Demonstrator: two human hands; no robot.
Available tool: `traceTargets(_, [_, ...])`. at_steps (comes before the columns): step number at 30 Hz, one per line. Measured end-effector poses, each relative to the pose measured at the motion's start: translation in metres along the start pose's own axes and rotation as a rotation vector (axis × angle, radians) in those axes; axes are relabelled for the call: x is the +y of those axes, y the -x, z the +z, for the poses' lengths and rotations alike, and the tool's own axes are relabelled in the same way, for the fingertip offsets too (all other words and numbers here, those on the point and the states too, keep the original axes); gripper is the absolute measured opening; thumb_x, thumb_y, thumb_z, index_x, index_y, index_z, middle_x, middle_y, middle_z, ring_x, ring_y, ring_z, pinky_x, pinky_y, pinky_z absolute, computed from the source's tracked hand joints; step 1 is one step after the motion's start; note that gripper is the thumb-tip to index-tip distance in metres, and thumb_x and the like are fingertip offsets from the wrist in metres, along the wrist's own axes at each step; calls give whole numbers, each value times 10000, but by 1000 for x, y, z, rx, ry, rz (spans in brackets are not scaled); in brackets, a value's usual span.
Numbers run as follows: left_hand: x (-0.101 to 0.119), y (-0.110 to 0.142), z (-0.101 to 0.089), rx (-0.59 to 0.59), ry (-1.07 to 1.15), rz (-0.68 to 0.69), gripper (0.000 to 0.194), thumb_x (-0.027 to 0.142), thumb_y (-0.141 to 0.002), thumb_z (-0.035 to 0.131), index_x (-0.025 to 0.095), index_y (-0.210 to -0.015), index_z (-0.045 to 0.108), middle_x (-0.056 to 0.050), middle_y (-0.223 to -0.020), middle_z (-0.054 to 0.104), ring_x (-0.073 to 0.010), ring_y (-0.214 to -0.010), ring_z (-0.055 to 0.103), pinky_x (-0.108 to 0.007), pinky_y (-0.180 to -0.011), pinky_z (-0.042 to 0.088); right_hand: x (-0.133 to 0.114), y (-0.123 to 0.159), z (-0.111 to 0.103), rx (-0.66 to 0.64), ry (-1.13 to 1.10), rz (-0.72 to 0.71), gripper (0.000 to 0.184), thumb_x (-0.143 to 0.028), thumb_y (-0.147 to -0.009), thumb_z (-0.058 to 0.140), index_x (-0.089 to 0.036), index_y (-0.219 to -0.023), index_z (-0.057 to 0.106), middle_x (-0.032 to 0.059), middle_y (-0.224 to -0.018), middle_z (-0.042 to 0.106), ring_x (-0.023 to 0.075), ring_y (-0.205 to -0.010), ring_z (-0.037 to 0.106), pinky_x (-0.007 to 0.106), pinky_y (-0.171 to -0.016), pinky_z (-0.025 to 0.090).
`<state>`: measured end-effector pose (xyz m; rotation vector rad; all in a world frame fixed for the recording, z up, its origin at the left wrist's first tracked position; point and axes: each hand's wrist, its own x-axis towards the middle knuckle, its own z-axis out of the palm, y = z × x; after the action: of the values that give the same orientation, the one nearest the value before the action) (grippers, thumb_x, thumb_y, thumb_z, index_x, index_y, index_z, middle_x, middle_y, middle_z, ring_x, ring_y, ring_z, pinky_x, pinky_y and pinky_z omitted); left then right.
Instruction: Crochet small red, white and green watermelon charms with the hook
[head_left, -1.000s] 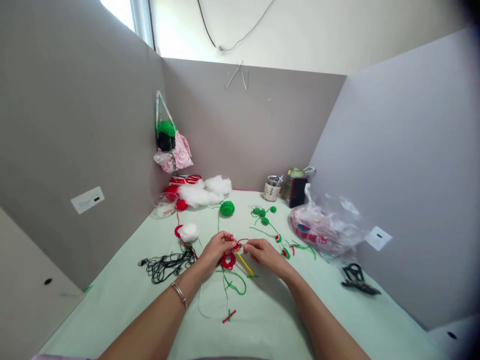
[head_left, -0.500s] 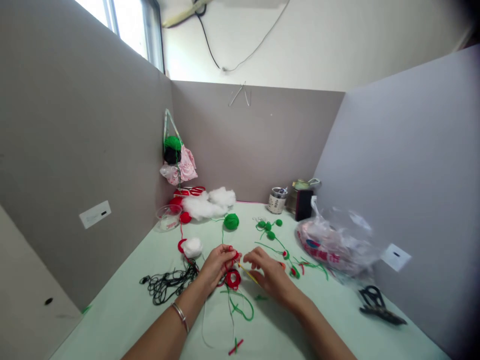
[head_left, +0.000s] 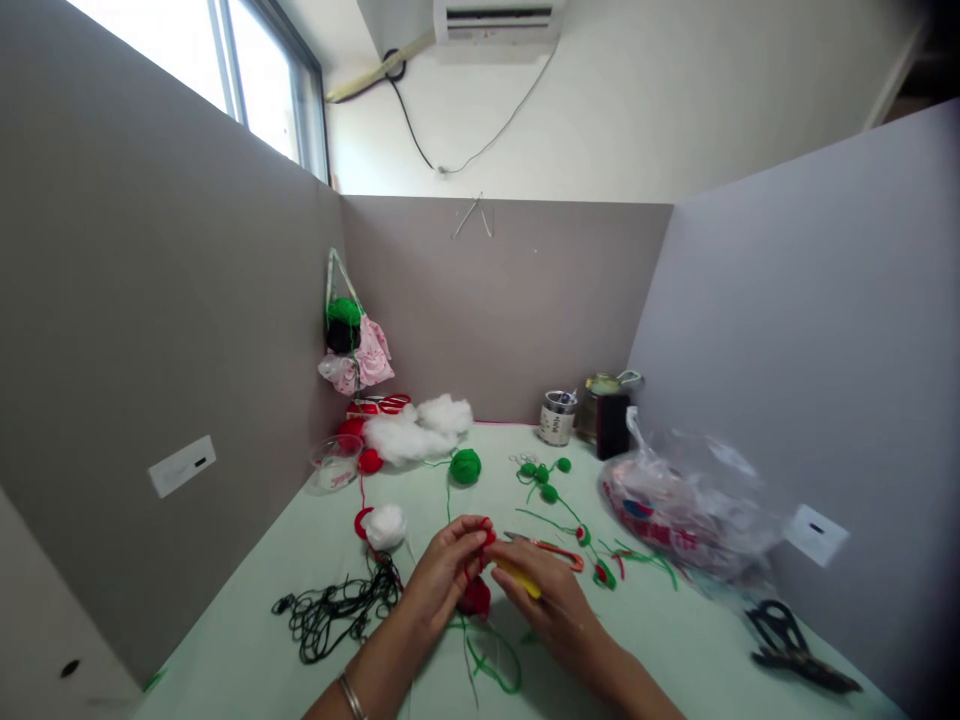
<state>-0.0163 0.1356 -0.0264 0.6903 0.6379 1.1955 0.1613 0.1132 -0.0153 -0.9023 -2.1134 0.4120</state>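
Forearms (head_left: 611, 680) run out of view nearward of the green yarn ball (head_left: 465, 467). Also nearward of the ball, the left hand (head_left: 448, 572) pinches a red yarn piece (head_left: 487, 533), its shape mostly covered by fingers; a dark red bundle (head_left: 474, 598) is half hidden below. The right hand (head_left: 546, 600) closes round a yellow-handled tool (head_left: 519, 577), its tip unclear. Right of the ball and nearer, a black tool (head_left: 806, 663) is too blurred to identify. Black yarn (head_left: 337, 608) tangles left and nearer; orange scissors (head_left: 556, 550) lie right and nearer, just beyond the right hand. White stuffing (head_left: 409, 437) sits left of the ball, a plastic bag (head_left: 675, 510) right. The pale green table (head_left: 247, 625) meets grey partitions (head_left: 495, 310) beyond it, under a cut-off air conditioner (head_left: 499, 22).
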Motion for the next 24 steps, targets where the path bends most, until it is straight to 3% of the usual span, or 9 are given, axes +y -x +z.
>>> traceTargets(5, [13,12,14,-47,-43,11,430,345,-552,1044,208,-882,806,-67,-997,767,-202,-965,732,-277,-944,557,-11,-3,-18,141,-213,179,408,-545,-1042,540,-266,-998,834,62,-829,721,216,-737,667,338,-720,550])
traceTargets(10, [20,23,28,-74,-97,6,463,379,-533,1051,189,-885,817,-79,-966,761,-182,-841,707,-298,-862,565,-20,0,-22,252,-387,242,463,-595,-1024,539,-248,-991,844,60,-779,692,203,-676,640,323,-627,541])
traceTargets(14, [15,43,39,-67,-127,48,390,439,-647,995,179,-834,773,-26,-774,700,-147,-686,643,-279,-702,527,-35,3,-27,336,-401,184,367,-517,-1016,604,-249,-961,849,61,-821,713,188,-691,643,310,-636,542])
traceTargets(17, [11,64,45,-47,-122,55,385,430,-672,984,178,-834,742,-3,-756,682,-130,-658,622,-264,-659,502,-48,7,-30,354,-433,152,190,-421,-947,742,-271,-895,847,47,-844,742,199,-798,690,301,-719,554])
traceTargets(20, [9,83,48,-35,-126,63,404,407,-687,976,177,-906,727,-1,-802,701,-124,-672,637,-264,-668,504,-59,15,-27,301,-492,189,37,-316,-877,822,-287,-881,845,33,-855,758,198,-832,703,299,-756,556])
traceTargets(24, [9,97,45,-42,-190,81,439,375,-719,958,190,-1009,685,5,-807,719,-127,-670,663,-273,-689,513,-70,29,-14,307,-603,298,41,-299,-855,834,-280,-889,847,34,-858,758,188,-789,700,286,-697,550])
